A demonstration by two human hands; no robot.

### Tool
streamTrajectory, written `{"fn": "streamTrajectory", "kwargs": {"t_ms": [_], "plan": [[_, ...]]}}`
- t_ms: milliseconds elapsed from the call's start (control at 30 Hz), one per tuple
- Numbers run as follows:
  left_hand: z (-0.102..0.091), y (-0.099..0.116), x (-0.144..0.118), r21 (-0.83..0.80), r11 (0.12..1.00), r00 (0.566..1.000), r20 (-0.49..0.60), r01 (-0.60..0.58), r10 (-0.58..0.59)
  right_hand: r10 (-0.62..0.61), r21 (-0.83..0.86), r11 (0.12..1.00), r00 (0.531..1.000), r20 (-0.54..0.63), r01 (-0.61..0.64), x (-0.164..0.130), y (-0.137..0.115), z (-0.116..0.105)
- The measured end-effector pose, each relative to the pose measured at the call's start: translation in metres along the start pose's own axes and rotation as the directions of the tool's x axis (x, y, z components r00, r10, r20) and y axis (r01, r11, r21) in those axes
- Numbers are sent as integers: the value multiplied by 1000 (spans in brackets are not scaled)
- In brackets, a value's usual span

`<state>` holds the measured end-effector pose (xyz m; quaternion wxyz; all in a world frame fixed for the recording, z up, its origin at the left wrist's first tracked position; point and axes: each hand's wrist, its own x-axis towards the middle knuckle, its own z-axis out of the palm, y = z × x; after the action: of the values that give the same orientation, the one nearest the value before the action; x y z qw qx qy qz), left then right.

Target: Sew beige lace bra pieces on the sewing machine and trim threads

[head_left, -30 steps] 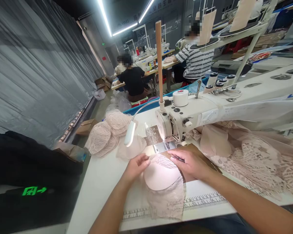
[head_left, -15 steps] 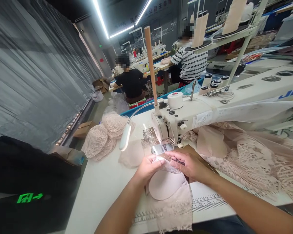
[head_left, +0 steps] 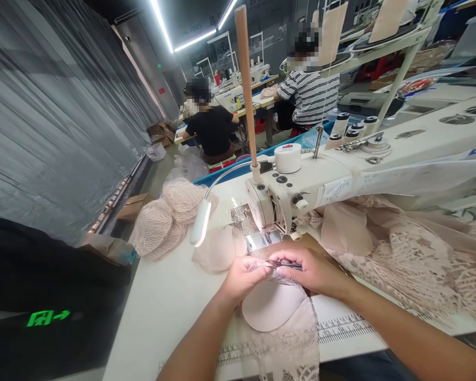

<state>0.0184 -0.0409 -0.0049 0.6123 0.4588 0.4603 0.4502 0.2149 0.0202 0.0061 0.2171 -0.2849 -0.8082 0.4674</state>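
A pale pink lace piece (head_left: 287, 338) with a smooth, rounded cup (head_left: 273, 307) hangs from my hands toward the table's front edge. My left hand (head_left: 244, 278) is closed, pinching the gathered upper edge of the lace between thumb and fingers. In my right hand (head_left: 307, 270) lies a slim dark metal tool (head_left: 289, 264), its tip at the lace by my left fingertips. Whether it is snips or tweezers I cannot tell. Just beyond both hands stands the sewing machine's head (head_left: 264, 203), with a shiny metal plate (head_left: 257, 242) below it.
Stacked lace cups (head_left: 154, 227) lie at left, beside a sheer cup (head_left: 218, 248). A small lamp (head_left: 201, 222) bends over the table. Lace fabric (head_left: 412, 254) is heaped at right. A printed ruler (head_left: 341, 328) runs along the front. Two people sit at machines farther back.
My hands have drawn slightly down and away from the machine with the lace. The dark tool's tip now meets my left fingertips. The view has shifted a little.
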Motion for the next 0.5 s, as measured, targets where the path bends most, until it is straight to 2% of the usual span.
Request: {"fn": "streamTrajectory", "kwargs": {"t_ms": [333, 500], "plan": [[-1, 0, -3, 54, 998, 999, -7, 32, -32, 60, 69, 996, 998, 36, -62, 1, -9, -1], [2, 1, -1, 48, 998, 999, 9, 34, -34, 47, 97, 994, 999, -18, -45, 1, -9, 6]]}}
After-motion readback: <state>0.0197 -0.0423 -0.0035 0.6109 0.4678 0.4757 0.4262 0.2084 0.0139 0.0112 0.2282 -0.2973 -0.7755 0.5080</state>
